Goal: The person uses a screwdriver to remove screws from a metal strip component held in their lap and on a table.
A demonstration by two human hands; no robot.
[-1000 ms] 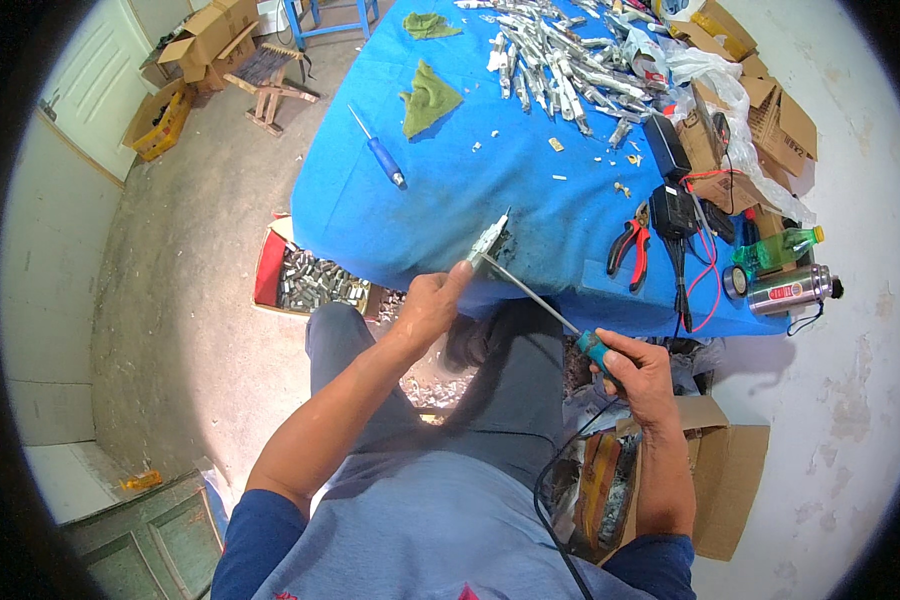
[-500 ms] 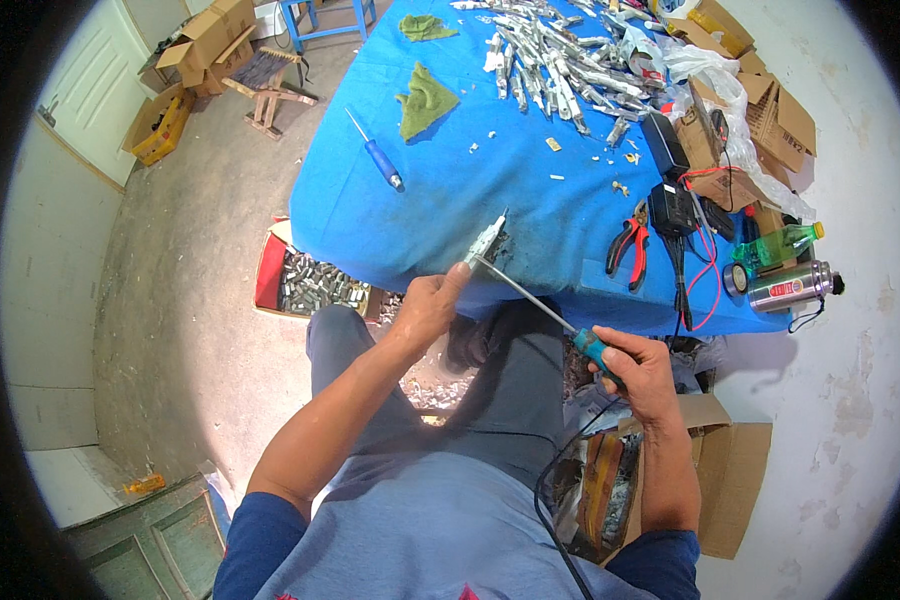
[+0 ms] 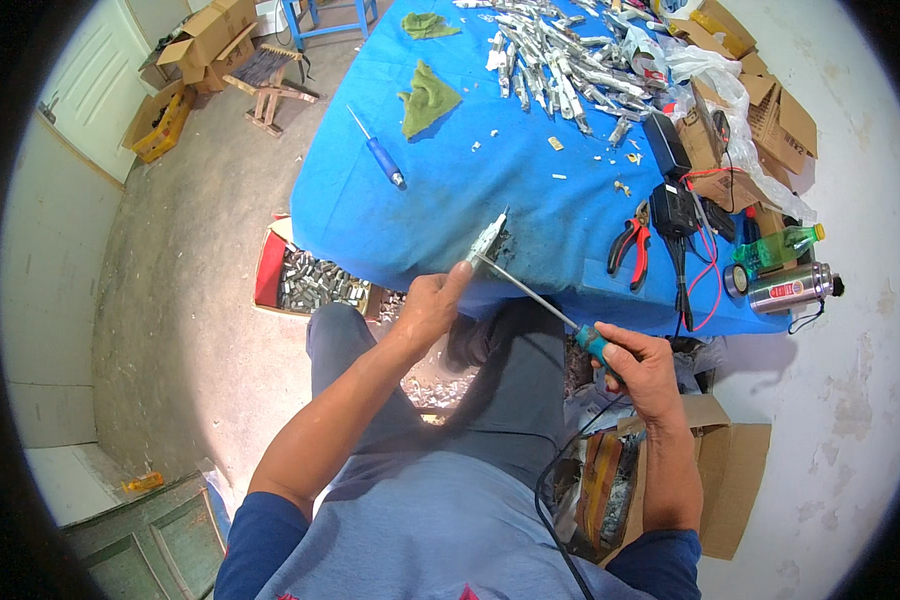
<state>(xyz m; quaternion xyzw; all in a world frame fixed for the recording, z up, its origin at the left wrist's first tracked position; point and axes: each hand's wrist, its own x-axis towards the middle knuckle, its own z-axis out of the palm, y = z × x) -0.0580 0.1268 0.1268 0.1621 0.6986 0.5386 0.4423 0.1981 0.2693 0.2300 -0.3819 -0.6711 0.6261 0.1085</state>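
Note:
At the table's near edge, my left hand (image 3: 436,306) is closed on a slim white and grey metal-looking part (image 3: 487,238), its narrow tip pointing away from me over the cloth. My right hand (image 3: 642,370) wraps round the teal handle of a screwdriver (image 3: 591,342). The long shaft slants up to the left, and its tip meets the side of the part just above my left thumb. Dark crumbs lie on the cloth beside the part. A second screwdriver (image 3: 383,161) with a blue handle rests farther off to the left.
A blue-covered table (image 3: 530,180) bears a heap of similar parts (image 3: 560,75), green cloths (image 3: 428,100), red-handled pliers (image 3: 630,246), black adapters (image 3: 672,210), a green bottle (image 3: 780,245) and a steel flask (image 3: 792,287). Below left stands a box of small metal pieces (image 3: 320,280); a cardboard box (image 3: 735,480) is at lower right.
Hardly anything differs. The screwdriver tip stays against the part, and both hands keep their grip in nearly the same place.

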